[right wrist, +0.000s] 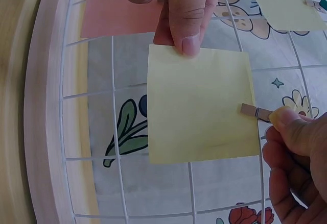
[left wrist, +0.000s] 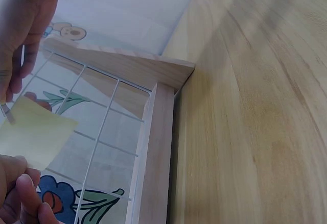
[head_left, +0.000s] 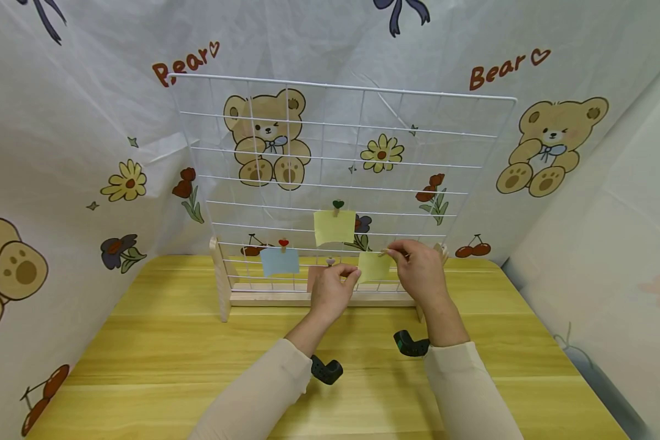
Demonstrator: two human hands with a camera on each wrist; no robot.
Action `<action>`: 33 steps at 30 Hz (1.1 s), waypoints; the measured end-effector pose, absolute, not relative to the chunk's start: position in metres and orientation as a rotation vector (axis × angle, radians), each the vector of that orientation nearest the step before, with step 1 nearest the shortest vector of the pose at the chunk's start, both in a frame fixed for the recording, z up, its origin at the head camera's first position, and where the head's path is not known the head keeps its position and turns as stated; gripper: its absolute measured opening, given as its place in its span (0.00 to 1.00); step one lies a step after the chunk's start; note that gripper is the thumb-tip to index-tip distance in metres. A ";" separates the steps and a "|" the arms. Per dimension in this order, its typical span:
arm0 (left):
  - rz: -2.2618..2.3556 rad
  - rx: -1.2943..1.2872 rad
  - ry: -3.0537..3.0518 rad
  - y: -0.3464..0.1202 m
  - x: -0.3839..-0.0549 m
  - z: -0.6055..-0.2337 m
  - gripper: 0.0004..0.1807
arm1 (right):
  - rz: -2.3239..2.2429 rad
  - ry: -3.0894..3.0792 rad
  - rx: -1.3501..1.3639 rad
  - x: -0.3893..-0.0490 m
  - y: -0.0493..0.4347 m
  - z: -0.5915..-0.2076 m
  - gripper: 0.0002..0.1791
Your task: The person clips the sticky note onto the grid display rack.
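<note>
My left hand (head_left: 332, 292) pinches the left edge of a yellow sticky note (head_left: 374, 267) between thumb and finger. On the note's top edge sits a small wooden clothespin (right wrist: 249, 110), its outer end pinched by my right hand (head_left: 420, 272). The note is held up against the lower part of a white wire grid (head_left: 341, 183). Above it, another yellow note (head_left: 334, 228) hangs from a clip with a green heart (head_left: 338, 204). A pink note (right wrist: 117, 9) is partly hidden behind my left hand. Further left hangs a blue note (head_left: 280, 261) under a red heart clip (head_left: 283, 243).
The grid stands in a wooden base (head_left: 319, 299) with side feet on the wood-patterned table (head_left: 198, 373). Black devices (head_left: 327, 370) are worn at both wrists. A white cloth (head_left: 330, 49) printed with bears and flowers forms the backdrop.
</note>
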State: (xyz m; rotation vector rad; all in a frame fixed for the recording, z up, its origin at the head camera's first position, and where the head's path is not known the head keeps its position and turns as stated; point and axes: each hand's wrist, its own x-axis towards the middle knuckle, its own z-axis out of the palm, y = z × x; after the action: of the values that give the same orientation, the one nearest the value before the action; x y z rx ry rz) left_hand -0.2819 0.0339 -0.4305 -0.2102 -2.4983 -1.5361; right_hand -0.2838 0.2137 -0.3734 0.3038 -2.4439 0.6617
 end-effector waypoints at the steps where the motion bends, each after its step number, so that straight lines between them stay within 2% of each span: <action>1: -1.534 -0.211 -2.496 0.034 -0.282 -0.430 0.11 | 0.658 -2.449 0.304 -0.283 0.213 -0.373 0.07; 13: -1.471 -0.195 -2.491 0.031 -0.281 -0.430 0.10 | 0.589 -2.472 0.285 -0.278 0.207 -0.368 0.11; 33: -1.473 -0.241 -2.450 0.020 -0.273 -0.433 0.08 | 0.698 -2.314 0.216 -0.272 0.211 -0.380 0.12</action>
State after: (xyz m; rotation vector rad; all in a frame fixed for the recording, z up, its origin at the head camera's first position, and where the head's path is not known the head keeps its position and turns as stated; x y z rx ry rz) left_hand -0.2734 0.0199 -0.4325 -0.2408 -2.4500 -1.4732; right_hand -0.2725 0.2105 -0.3797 0.2159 -2.3139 0.6977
